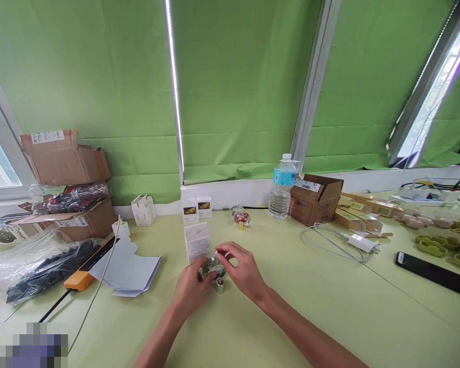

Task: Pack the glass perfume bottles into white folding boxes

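In the head view, my left hand (194,286) is closed around the side of a small, shiny, grey-clear piece that looks like glass (211,265), low over the table. My right hand (243,268) pinches at its top with thumb and forefinger; what exactly lies between those fingertips is too small to tell. Just below the fingers, a short silver cylinder with a reddish-brown top (220,286) stands upright on the table. An upright white printed box (198,243) is right behind my left hand.
Behind are two small white boxes (189,209), a pinkish glassy piece (240,217), a water bottle (281,191) and a cardboard box (316,199). Papers (132,268) and an orange-black power strip (88,263) lie left; a charger (362,243) and phone (435,273) lie right.
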The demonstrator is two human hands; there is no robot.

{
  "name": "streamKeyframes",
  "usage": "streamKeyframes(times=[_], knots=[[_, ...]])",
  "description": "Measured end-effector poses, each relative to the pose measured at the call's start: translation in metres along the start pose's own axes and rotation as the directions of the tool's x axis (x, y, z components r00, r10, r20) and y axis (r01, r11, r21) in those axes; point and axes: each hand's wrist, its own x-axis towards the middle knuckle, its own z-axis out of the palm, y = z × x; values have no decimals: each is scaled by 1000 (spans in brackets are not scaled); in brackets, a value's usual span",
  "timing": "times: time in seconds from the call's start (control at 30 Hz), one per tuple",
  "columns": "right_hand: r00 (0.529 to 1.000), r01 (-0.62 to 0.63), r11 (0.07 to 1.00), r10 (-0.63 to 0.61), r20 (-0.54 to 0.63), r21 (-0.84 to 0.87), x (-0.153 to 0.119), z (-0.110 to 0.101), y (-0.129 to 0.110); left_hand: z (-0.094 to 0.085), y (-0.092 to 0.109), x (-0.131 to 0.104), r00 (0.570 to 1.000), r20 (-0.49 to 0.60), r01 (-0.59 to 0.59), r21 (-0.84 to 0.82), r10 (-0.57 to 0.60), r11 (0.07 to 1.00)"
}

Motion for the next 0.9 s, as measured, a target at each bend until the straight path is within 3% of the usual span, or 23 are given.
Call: streamKeyframes(times=[0.17, 0.57, 0.77, 0.9], knots=[[994, 107, 992, -105, 25, -68, 1, 7, 5, 0, 2, 1, 1000, 6, -23, 5, 23, 1000], [971, 238, 935, -224, 83, -264, 0, 6, 13, -2, 6, 0, 1000, 2, -30, 46, 30, 999], [978, 205, 937, -187, 89, -282, 0, 6, 12, -3, 7, -1, 999, 8, -44, 45, 43, 998], [967, 254, 907, -230, 111, -337, 1, 7, 10, -3, 7, -1, 999, 3, -45, 51, 45, 998]])
